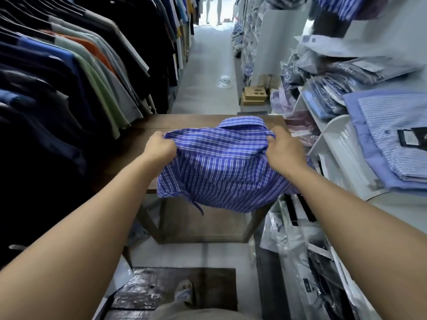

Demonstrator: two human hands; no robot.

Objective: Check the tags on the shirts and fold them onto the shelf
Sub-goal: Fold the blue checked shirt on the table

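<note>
Over a brown table (147, 125), between a rack (69, 65) of hanging garments and white shelves (332, 135): blue plaid shirt (221, 167), collar lying farthest away, hem drooping past the near edge. Left hand (159, 148) and right hand (284, 151) are each gripping bunched fabric at its sides.

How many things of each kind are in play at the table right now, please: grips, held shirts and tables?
Grips: 2, the left grip and the right grip, each clutching the shirt
Held shirts: 1, the blue checked shirt
Tables: 1, the wooden table
Total: 4
</note>
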